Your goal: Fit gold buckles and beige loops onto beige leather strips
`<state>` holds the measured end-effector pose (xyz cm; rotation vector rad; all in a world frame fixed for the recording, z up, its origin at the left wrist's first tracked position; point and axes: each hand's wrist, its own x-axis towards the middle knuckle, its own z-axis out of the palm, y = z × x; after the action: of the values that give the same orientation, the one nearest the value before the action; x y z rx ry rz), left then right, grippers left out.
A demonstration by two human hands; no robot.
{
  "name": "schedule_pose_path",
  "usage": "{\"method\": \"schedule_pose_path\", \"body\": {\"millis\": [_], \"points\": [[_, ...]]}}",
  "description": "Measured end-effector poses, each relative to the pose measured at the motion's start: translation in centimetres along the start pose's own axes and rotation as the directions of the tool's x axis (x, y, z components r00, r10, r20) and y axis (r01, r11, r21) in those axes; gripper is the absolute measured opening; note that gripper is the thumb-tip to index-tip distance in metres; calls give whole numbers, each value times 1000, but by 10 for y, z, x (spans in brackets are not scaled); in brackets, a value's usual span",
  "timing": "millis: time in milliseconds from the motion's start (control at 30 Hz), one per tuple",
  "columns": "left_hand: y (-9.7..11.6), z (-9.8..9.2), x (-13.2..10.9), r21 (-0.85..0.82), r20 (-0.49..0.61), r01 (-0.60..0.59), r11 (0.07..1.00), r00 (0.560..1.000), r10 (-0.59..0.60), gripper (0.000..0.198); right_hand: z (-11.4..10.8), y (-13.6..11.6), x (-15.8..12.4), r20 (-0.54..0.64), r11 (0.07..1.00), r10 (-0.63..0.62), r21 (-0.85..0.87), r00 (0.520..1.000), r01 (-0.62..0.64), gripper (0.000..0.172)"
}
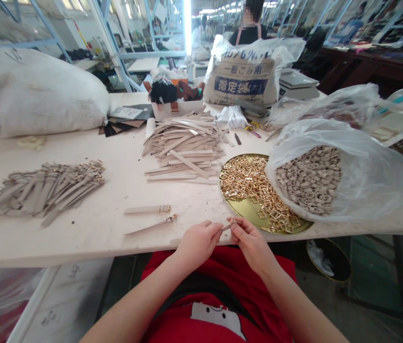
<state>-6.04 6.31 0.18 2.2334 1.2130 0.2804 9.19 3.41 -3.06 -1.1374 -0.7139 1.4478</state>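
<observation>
My left hand (197, 244) and my right hand (251, 245) meet just over the front edge of the white table (90, 238). Between their fingertips they pinch a short beige strap piece (231, 225). Two beige straps with gold buckles (147, 208) lie a little to the left of my hands. Closest to my right hand is a round brass tray (247, 209) heaped with small gold buckles. A loose pile of beige strap strips (183, 147) lies beyond, and a bundle of buckled straps (47, 190) lies to the left.
A plastic bag of beige strap loops (337, 176) rests against the tray. A large white sack (33, 90) fills the table's left side. A printed refuse bag (244, 78) stands at the back, with a co-worker (249, 28) behind it. A dark bin (328, 259) sits below the table.
</observation>
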Motion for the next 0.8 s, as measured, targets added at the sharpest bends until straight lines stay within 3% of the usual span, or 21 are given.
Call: {"method": "schedule_pose_path", "body": {"millis": [100,233,333,500,633,800], "points": [[-1,-1,1,-33,-6,-1,999,1000,1,29,-5,-2,3,-11,992,-92,-83,996,91,35],[1,0,3,-155,-15,-36,987,999,34,28,-7,2,3,54,951,-167,-255,985,175,27],[3,2,4,-236,-34,3,972,999,-12,27,-4,8,3,101,973,-125,-181,987,142,22],[9,4,2,-332,-48,69,941,995,-90,22,3,9,3,47,998,-53,-37,997,55,18],[13,3,-2,-446,-21,60,893,997,-77,18,2,7,1,181,996,88,-39,980,-83,21],[11,7,-5,-505,22,154,849,986,-166,11,5,9,-2,157,1000,25,-8,987,-24,14]]}}
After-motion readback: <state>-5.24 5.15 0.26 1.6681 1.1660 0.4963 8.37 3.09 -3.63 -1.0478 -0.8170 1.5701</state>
